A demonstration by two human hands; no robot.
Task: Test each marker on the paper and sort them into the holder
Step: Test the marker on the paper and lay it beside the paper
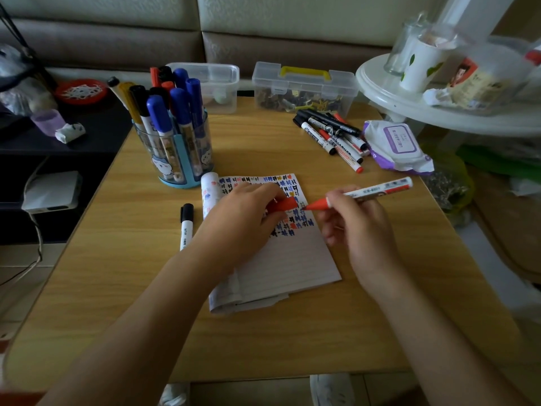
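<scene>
A lined notebook (pixel 289 259) lies open mid-table, its top half filled with red, blue and black test marks. My right hand (pixel 355 227) grips an uncapped red marker (pixel 371 191), tip close to the page. Over the notebook, my left hand (pixel 243 218) pinches the red cap (pixel 285 205), a short gap from the tip. A blue holder (pixel 178 159) at the back left stands full of blue, black and red markers. Several loose markers (pixel 333 136) are piled at the back right. One black-capped marker (pixel 186 224) rests left of the notebook.
Two clear plastic boxes (pixel 222 83) (pixel 304 89) sit along the table's far edge. A wet-wipe pack (pixel 395 145) lies by the loose markers. A white round stand (pixel 409 95) with cups overhangs the right rear corner. The wooden table (pixel 263 341) shows bare wood in front.
</scene>
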